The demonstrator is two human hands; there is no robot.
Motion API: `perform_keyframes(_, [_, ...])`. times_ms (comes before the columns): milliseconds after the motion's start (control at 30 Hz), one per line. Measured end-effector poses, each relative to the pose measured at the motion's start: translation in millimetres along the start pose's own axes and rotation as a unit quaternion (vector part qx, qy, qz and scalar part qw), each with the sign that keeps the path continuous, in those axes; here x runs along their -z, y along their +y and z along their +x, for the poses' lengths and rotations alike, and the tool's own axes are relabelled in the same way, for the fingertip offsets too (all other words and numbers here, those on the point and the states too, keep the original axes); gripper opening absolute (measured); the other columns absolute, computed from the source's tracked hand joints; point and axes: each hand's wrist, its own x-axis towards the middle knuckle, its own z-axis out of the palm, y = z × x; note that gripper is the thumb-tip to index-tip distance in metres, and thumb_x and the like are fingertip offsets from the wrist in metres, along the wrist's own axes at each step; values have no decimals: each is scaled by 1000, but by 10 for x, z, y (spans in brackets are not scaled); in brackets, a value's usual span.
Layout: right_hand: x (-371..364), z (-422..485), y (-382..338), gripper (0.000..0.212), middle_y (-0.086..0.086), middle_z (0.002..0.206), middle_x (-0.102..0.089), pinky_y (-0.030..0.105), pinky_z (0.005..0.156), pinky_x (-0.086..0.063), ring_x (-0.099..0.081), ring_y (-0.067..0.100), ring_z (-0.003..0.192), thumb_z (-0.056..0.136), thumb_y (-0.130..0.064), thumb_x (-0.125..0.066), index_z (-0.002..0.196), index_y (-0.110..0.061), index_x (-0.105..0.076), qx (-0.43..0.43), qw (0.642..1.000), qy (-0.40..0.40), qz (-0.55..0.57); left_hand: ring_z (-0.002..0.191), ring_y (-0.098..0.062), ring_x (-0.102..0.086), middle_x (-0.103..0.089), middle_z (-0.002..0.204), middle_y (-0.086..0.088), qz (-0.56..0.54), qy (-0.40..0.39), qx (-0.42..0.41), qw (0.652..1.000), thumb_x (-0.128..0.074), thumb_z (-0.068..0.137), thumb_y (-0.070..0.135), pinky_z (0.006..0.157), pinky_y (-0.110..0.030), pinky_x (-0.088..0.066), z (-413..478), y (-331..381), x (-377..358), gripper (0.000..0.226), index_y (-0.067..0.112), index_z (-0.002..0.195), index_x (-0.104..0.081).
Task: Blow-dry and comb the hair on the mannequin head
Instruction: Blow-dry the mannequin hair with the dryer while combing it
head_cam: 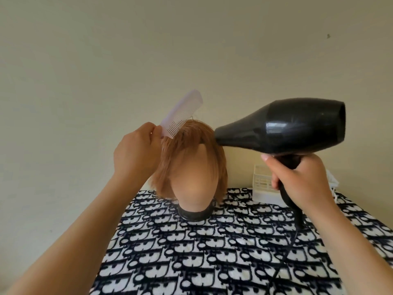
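Observation:
A mannequin head (pixel 192 184) with short ginger hair (pixel 187 143) stands upright on a black base (pixel 194 213) on a patterned table. My left hand (pixel 136 154) pinches a pale lilac comb (pixel 180 114) by its lower end, and the comb's teeth sit in the hair at the top left of the head. A black hair dryer (pixel 282 126) is gripped by its handle in my right hand (pixel 297 175). Its nozzle points left and nearly touches the hair at the top right of the head.
The table wears a black-and-white patterned cloth (pixel 212 252). A white plastic basket (pixel 263 184) stands at the back right, partly hidden by my right hand. The dryer's black cord (pixel 287 252) trails down over the cloth. A plain cream wall is behind.

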Motion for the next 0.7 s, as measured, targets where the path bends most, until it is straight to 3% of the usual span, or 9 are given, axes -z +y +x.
perform_keyframes(167, [22, -14, 11, 46, 7, 50, -63, 10, 57, -48, -61, 13, 45, 94, -20, -67, 49, -10, -59, -2, 1000, 21, 5, 69, -29, -56, -58, 64, 4, 67, -11, -31, 997, -36, 95, 49, 55, -31, -37, 47, 101, -105, 39, 21, 70, -50])
perform_keyframes(267, [61, -21, 22, 39, 8, 50, -63, 13, 57, -50, -61, 15, 46, 94, -22, -67, 57, -10, -62, -26, 999, 9, 42, 56, -20, -54, -53, 58, 7, 125, -30, -89, 988, -38, 95, 51, 49, -24, -33, -36, 161, -195, 40, 23, 69, -52])
perform_keyframes(433, [122, -32, 71, 44, 9, 49, -61, 30, 62, -51, -60, 18, 46, 94, -21, -67, 52, -8, -59, -45, 998, 16, 30, 44, -4, -39, -44, 49, 8, 187, -71, -197, 960, -40, 96, 46, 43, -19, -27, -369, 238, -425, 41, 25, 61, -45])
perform_keyframes(500, [155, -48, 93, 46, 9, 50, -63, 30, 64, -50, -62, 17, 46, 93, -23, -67, 50, -10, -59, -37, 999, 18, -5, 44, -4, -37, -41, 50, 8, 188, -83, -224, 952, -40, 97, 44, 42, -20, -30, -485, 232, -506, 38, 26, 65, -49])
perform_keyframes(600, [168, -67, 120, 46, 10, 49, -63, 27, 62, -49, -62, 18, 45, 93, -24, -67, 50, -9, -59, -55, 998, -9, -10, 50, -10, -48, -47, 57, 9, 195, -139, -266, 934, -36, 97, 50, 47, -24, -42, -689, 188, -633, 33, 30, 83, -58])
perform_keyframes(700, [166, -73, 165, 49, 9, 49, -63, 26, 62, -49, -62, 17, 45, 93, -25, -67, 48, -8, -58, -53, 998, -1, -22, 50, -13, -43, -45, 56, 8, 182, -151, -280, 930, -35, 96, 54, 43, -25, -30, -876, 134, -713, 39, 26, 74, -50])
